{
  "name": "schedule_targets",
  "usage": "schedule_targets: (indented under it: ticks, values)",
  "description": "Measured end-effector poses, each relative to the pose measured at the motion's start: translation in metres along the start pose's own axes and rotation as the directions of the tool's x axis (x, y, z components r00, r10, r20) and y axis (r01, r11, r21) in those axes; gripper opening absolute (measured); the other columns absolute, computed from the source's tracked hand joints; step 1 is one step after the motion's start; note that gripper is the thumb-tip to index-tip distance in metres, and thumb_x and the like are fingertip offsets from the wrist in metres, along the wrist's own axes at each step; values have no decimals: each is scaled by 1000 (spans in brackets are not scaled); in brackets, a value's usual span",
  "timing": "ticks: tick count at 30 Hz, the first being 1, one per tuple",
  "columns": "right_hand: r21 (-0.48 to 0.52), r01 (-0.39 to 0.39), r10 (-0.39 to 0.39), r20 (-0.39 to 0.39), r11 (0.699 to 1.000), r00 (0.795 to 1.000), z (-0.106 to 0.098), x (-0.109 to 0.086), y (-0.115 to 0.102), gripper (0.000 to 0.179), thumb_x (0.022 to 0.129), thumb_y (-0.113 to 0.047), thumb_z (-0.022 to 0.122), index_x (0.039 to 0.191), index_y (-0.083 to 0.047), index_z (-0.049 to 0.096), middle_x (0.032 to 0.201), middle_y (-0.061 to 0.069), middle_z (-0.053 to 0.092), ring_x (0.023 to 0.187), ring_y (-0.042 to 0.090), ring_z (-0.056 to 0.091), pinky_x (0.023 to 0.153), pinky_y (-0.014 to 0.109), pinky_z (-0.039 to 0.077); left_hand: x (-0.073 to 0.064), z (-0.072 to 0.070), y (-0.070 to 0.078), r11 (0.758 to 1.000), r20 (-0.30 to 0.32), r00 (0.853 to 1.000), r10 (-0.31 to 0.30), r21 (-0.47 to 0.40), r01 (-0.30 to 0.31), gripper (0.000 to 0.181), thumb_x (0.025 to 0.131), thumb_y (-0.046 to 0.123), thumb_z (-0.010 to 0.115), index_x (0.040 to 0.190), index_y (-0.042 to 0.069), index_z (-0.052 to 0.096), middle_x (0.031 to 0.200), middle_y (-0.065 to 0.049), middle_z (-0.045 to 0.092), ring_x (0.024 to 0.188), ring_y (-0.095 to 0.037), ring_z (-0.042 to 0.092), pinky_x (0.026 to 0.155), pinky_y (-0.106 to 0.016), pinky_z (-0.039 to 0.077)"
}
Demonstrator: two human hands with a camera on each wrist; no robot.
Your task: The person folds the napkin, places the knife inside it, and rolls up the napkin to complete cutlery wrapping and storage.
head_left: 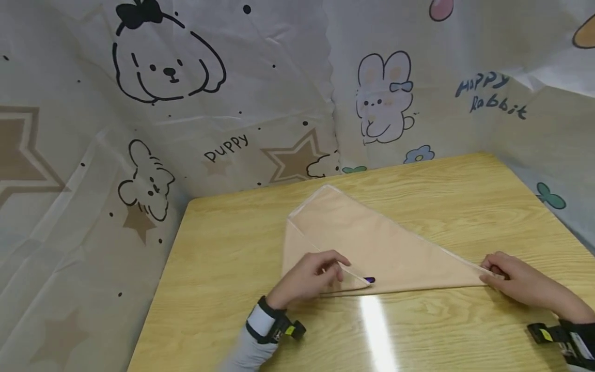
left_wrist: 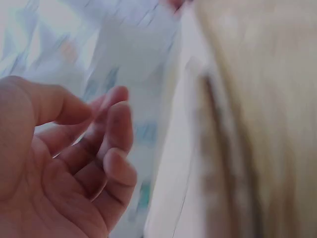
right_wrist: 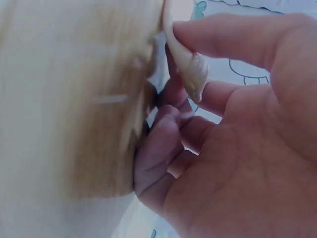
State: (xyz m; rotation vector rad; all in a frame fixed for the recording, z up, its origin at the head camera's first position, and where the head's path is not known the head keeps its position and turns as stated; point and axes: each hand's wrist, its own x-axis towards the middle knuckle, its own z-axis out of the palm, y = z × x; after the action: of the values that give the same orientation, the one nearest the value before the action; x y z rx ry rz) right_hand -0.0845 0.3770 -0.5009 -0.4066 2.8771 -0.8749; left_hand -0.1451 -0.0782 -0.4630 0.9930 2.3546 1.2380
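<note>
Edges: cloth lies inside the table's left, right and back edges, wood between.
Count: one cloth, folded; one dark purple piece at the flap tip.
Left grip: loose, fingers bent, at the flap.
Right grip: pinches cloth's right corner.

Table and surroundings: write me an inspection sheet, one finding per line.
Surface: wood-grain table, bright streak of glare near the front.
Job's things: peach cloth, folded over at the left, narrowing to the right.
Clutter: small dark item at the fold's tip, too small to identify.
Hands: left hand over the fold, fingers loosely curled, holding nothing; right hand pinches the cloth's right corner.
Cables: nothing seen.
Surroundings: pale sheeting with puppy and rabbit drawings behind the table.
</note>
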Motion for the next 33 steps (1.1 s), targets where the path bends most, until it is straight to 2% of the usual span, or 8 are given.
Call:
schedule_targets:
  ticks: [4, 8, 11, 13, 20, 26, 29, 33]
  values:
    - [48, -73, 73, 7, 996, 997, -6, -1, -4, 14, 99, -20, 55, 94, -7, 55, 70, 0, 42, 54, 8, 35, 48, 25, 30, -33, -49, -33, 987, -189, 971, -145, -99, 128, 25, 102, 16, 48, 116, 5, 66, 88, -9, 66, 76, -26, 61, 61, -31, 51]
    - [102, 19, -12, -71, 995, 997, -8, 4, -18, 10, 99, -15, 54, 93, -7, 50, 71, 0, 40, 53, 8, 35, 46, 26, 30, -63, -84, -76, 936, -306, 897, -320, -249, 250, 28, 102, 19, 48, 120, 4, 64, 96, -15, 65, 80, -29, 60, 66, -32, 52]
    - [142, 101, -85, -110, 985, 990, -8, 12, -37, 9, 99, -11, 54, 107, -7, 51, 71, 1, 40, 51, 9, 35, 44, 26, 33, -78, -97, -102, 887, -339, 853, -396, -384, 258, 31, 102, 22, 49, 123, 3, 62, 102, -17, 64, 82, -25, 58, 63, -26, 49]
    - [163, 129, -112, -111, 978, 988, -8, 17, -51, 17, 99, -10, 53, 116, -9, 50, 72, 2, 42, 50, 10, 37, 43, 25, 36, -84, -100, -113, 854, -346, 841, -416, -466, 230, 34, 102, 23, 49, 125, 0, 60, 103, -17, 62, 82, -24, 57, 60, -24, 48]
    - [165, 142, -122, -121, 976, 985, 2, 34, -92, 10, 99, -10, 53, 106, -9, 61, 87, 7, 58, 59, 10, 50, 48, 25, 44, -97, -103, -135, 772, -379, 838, -393, -630, 77, 42, 102, 22, 50, 129, -9, 53, 101, -9, 62, 85, -18, 57, 66, -21, 50]
    - [198, 210, -192, -110, 957, 975, 15, 62, -141, 8, 99, -15, 54, 102, -13, 61, 84, 2, 60, 66, 11, 53, 55, 25, 48, -109, -107, -143, 675, -381, 840, -386, -737, -24, 42, 102, 19, 50, 131, -12, 48, 102, -7, 61, 90, -17, 58, 73, -21, 53]
    - [229, 263, -253, -72, 937, 965, 24, 80, -174, 7, 99, -22, 56, 102, -18, 61, 89, -2, 61, 72, 9, 57, 60, 28, 51, -109, -107, -145, 661, -370, 851, -374, -750, -36, 43, 101, 18, 50, 131, -12, 47, 103, -8, 61, 91, -18, 59, 74, -22, 54]
    - [265, 338, -352, 4, 903, 936, 43, 103, -218, 8, 97, -23, 59, 101, -16, 61, 93, -3, 64, 79, 7, 60, 66, 30, 54, -103, -107, -142, 671, -354, 866, -354, -741, -29, 44, 101, 18, 50, 133, -14, 45, 103, -9, 61, 93, -20, 59, 76, -22, 54]
